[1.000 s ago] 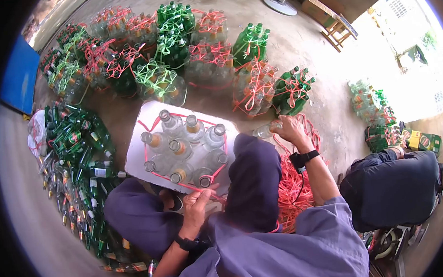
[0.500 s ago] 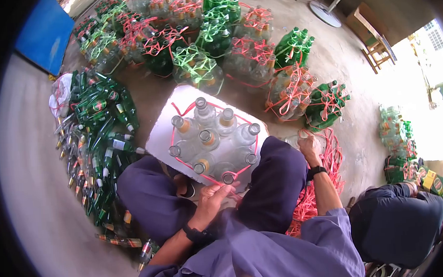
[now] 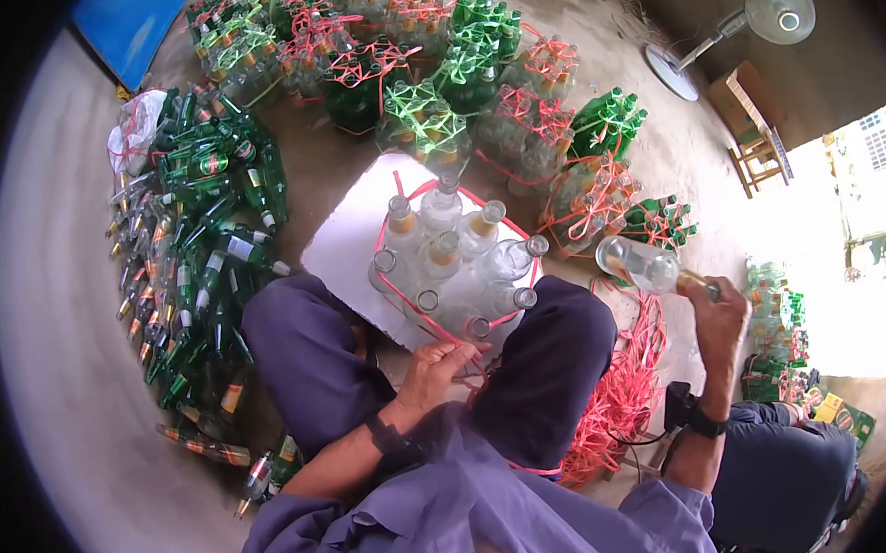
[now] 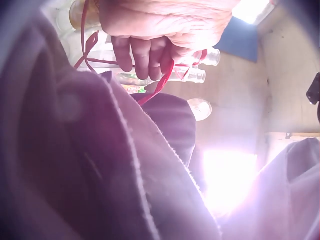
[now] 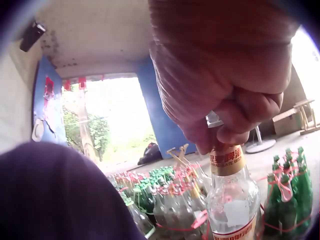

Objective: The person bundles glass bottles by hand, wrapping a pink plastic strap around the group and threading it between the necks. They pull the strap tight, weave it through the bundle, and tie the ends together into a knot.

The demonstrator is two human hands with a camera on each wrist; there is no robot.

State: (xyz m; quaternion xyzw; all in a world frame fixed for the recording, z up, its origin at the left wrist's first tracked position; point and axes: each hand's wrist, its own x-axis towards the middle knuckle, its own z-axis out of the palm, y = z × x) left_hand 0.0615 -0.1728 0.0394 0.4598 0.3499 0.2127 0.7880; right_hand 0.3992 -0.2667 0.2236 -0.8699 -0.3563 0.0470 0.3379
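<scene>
My right hand (image 3: 721,322) grips a clear glass bottle (image 3: 643,264) by its neck, held up to the right of my knee with its base pointing away to the left. In the right wrist view, the fingers curl round the neck above a gold and red label (image 5: 227,161). At the near corner of a cluster of clear bottles (image 3: 444,254), my left hand (image 3: 433,369) pinches a red plastic strap (image 4: 161,86). The strap loops round the cluster, which stands upright on a white board (image 3: 336,247) in front of my knees.
Loose green and brown bottles (image 3: 223,198) lie piled at the left. Bundles of strapped bottles (image 3: 420,122) stand across the back. A heap of red strap (image 3: 611,418) lies by my right knee. Another person (image 3: 774,479) is at the right; a fan (image 3: 778,11) stands behind.
My right hand has lifted the clear bottle from the floor by the red strap heap, up and to the right. The left hand stays on the strap. The head view has shifted.
</scene>
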